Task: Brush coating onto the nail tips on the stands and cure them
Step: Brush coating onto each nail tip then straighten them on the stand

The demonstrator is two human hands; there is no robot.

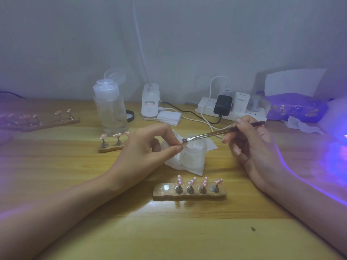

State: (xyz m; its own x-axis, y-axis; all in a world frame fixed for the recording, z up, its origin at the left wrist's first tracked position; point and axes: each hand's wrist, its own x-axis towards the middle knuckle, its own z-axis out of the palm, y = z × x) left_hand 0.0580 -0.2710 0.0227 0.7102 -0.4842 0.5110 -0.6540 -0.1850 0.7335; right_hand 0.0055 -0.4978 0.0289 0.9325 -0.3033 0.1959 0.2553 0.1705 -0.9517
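Observation:
My left hand pinches a small pink nail tip between thumb and forefinger above a frosted jar. My right hand holds a thin brush, whose bristles touch that nail tip. In front of me a wooden stand carries several pink nail tips on metal pegs, with one bare magnet spot at its left end. A second stand with pink tips sits left of my left hand. A third stand lies at the far left.
The jar rests on a white tissue. A clear bottle with its lid flipped up stands behind. A lamp base, a power strip with chargers and cables, and a tissue pack line the back. Violet light glows at right.

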